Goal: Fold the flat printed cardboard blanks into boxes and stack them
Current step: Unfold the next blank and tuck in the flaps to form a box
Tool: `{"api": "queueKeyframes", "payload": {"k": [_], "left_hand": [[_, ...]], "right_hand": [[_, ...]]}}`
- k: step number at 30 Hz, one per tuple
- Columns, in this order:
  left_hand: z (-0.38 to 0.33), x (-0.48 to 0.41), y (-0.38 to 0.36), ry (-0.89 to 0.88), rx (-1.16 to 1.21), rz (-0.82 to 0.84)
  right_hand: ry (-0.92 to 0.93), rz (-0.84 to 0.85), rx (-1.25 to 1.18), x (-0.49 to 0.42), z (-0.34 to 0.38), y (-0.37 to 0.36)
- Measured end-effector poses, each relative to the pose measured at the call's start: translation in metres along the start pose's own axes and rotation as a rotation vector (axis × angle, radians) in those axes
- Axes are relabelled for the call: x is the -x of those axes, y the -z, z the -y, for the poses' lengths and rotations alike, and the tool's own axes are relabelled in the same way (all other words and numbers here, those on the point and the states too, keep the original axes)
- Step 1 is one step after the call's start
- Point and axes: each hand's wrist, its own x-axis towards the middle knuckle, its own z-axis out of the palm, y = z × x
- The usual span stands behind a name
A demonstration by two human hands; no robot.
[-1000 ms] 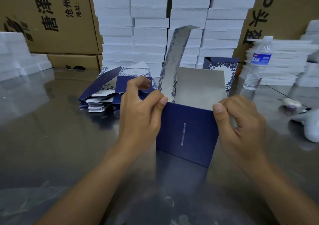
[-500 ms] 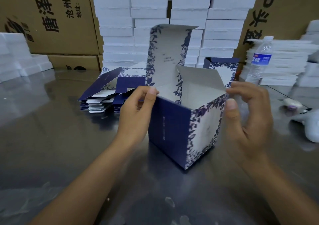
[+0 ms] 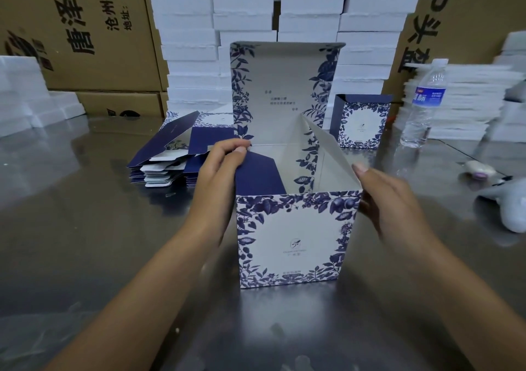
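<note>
A printed box [image 3: 296, 239] stands upright on the shiny tabletop [image 3: 85, 242], near the middle, its blue-flowered front facing the camera. Its top is open, and the tall lid [image 3: 281, 86] stands up at the far side.

The left hand [image 3: 219, 168] pinches the navy side flap [image 3: 259, 171] at the box's top left corner between thumb and fingers; the flap leans inward over the opening. The right hand [image 3: 384, 200] lies against the box's right wall with loosely bent fingers, gripping nothing. Its thumb points up at the near edge of the white right flap [image 3: 330, 154], which stands up at a slant.

To the far left of the box lies a pile of flat blanks [image 3: 170, 154]. A folded box [image 3: 360, 123] stands far right, with a water bottle [image 3: 424, 106] just beyond it to the right. White foam stacks [image 3: 244, 14] and brown cartons [image 3: 85, 29] line the far side.
</note>
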Motion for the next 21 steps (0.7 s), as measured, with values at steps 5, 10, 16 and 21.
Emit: {"api": "queueKeyframes", "payload": {"k": [5, 10, 16, 21], "left_hand": [[-0.003, 0.001, -0.003, 0.023, 0.018, 0.024], [-0.004, 0.006, -0.005, 0.063, 0.051, 0.117], [-0.002, 0.009, -0.006, 0.02, 0.033, 0.198], [0.0, 0.01, -0.006, 0.02, 0.042, 0.22]], "right_hand": [[-0.023, 0.149, -0.026, 0.002, 0.003, 0.003], [-0.085, 0.095, 0.02, 0.0, 0.015, 0.006], [-0.052, 0.101, 0.107, 0.002, 0.03, 0.008], [-0.1, 0.039, 0.134, 0.004, 0.032, 0.005]]}}
